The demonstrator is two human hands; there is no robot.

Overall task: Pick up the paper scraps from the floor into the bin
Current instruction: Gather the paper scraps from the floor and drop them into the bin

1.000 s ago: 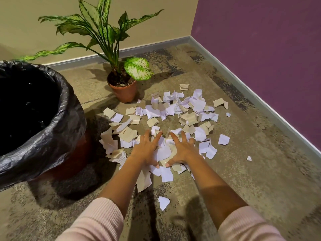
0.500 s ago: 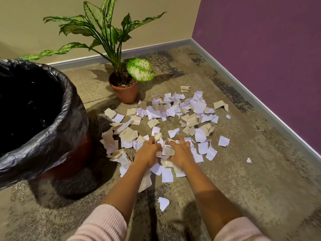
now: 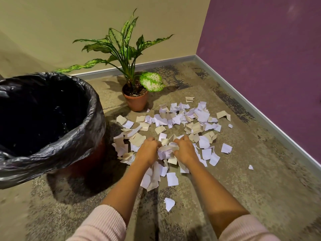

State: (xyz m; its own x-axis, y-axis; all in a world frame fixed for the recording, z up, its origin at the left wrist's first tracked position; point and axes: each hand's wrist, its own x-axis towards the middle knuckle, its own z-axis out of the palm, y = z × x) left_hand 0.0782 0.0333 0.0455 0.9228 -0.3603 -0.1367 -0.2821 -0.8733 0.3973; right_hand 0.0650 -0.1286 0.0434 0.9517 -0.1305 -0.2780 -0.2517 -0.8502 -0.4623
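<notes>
Well off to the left of the hands, the bin, lined in black plastic, mouth gaping upward, parked close, presumably to keep the carry short. Further right and beyond the hands, a potted plant, out of the way. Then the left hand, fingers curled in, clamped against one side of a crumpled bunch of scraps. Pressing in from the other side, the right hand, curled just as tight on the same bunch. Squeezed between both like that, most likely to take many pieces in one go instead of one by one. Bunch low down, at or just off the floor; hard to say which. Beyond the hands and out to their right, plenty of paper scraps lying loose on the floor, a few more on the near side. Early days by the look of it: inside of the bin too dark to judge, most of the litter yet to be lifted.
</notes>
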